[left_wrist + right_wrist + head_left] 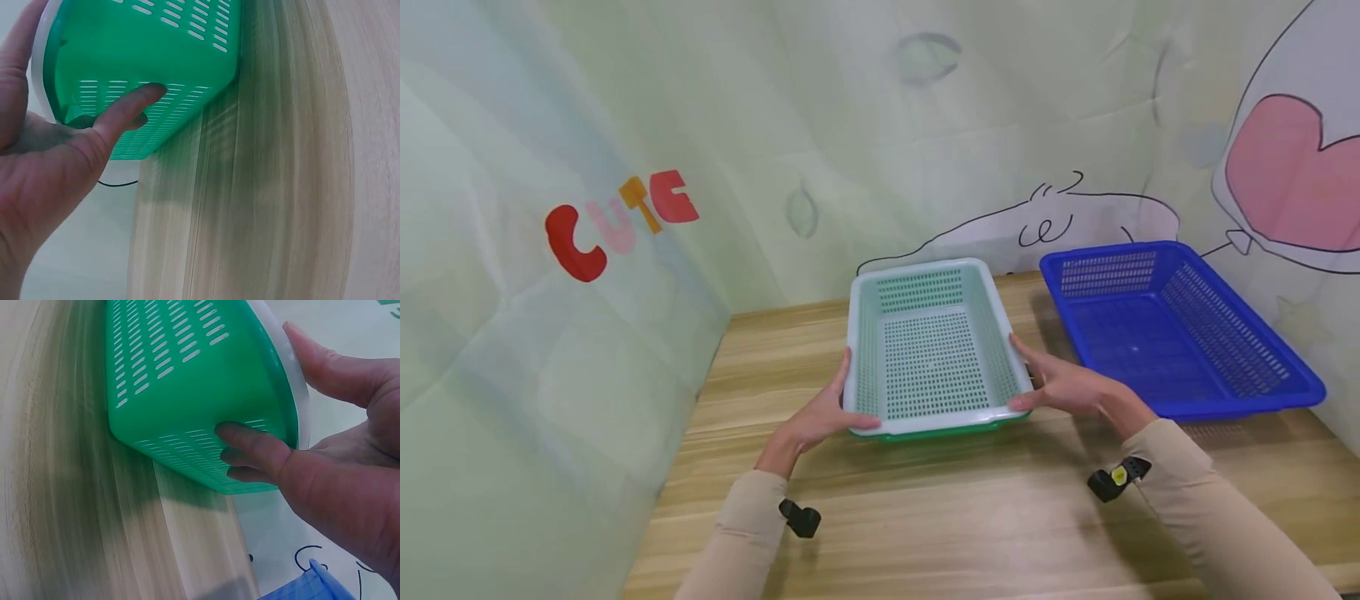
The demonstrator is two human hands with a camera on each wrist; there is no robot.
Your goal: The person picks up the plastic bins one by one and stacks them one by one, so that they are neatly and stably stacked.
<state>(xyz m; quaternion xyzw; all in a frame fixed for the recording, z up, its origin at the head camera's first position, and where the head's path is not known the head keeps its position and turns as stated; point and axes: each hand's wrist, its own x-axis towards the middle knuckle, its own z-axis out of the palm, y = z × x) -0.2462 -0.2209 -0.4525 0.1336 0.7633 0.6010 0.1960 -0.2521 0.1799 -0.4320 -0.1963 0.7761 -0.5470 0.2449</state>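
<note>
Here the green basket (934,358) sits between both hands, fingers (128,106) curled under its sides, thumbs over the rim.

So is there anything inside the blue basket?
No, the blue basket shows only its bare perforated floor in the head view.

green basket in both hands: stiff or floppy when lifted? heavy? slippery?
The green basket probably stays stiff: its walls look straight with the left hand and right hand at opposite sides. Likely light for its size, being empty and perforated throughout. The plastic looks smooth, so maybe slippery, though the fingers sit under the white rim, which should help.
</note>
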